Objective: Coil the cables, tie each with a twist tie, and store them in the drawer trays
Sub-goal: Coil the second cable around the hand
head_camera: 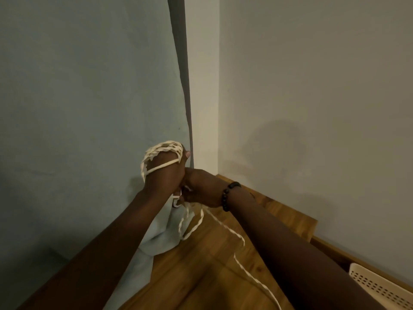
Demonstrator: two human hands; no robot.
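Note:
A white twisted cable is wound in several loops around my raised left hand, which is closed with the coil over its fingers and knuckles. Just below and to the right, my right hand pinches the cable where it leaves the coil. A beaded bracelet sits on that wrist. The loose end of the cable trails down across the wooden top toward the bottom edge of the view. No twist tie is visible.
A grey-blue curtain hangs on the left, its hem bunched on the wooden top. A plain wall stands behind and to the right. A cream perforated tray shows at the lower right, below the wooden edge.

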